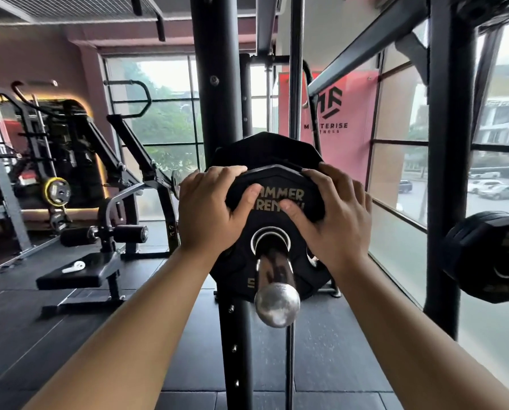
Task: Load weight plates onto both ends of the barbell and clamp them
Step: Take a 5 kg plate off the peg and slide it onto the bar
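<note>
Both hands grip a small black Hammer Strength weight plate that sits on the chrome barbell sleeve, its centre hole ringed around the bar. The left hand clasps the plate's upper left edge: the fingers curl over the top rim and the thumb presses flat on the front face beside the gold lettering. The right hand takes the upper right edge the same way, fingers wrapped over the rim and thumb laid across the lettering, covering part of it. Neither hand is fully closed; each is half-curled around the plate's thickness. Behind this plate, a larger black plate is on the same sleeve, its many-sided edge rising above the hands. The sleeve runs toward the camera and ends in a rounded, shiny end cap, with a bare stretch of chrome between the cap and the small plate. The bar hangs beside a black rack upright. At the right edge another stack of black plates sits on a separate peg. To the left, a black padded bench carries a small white object, too blurred to identify.
</note>
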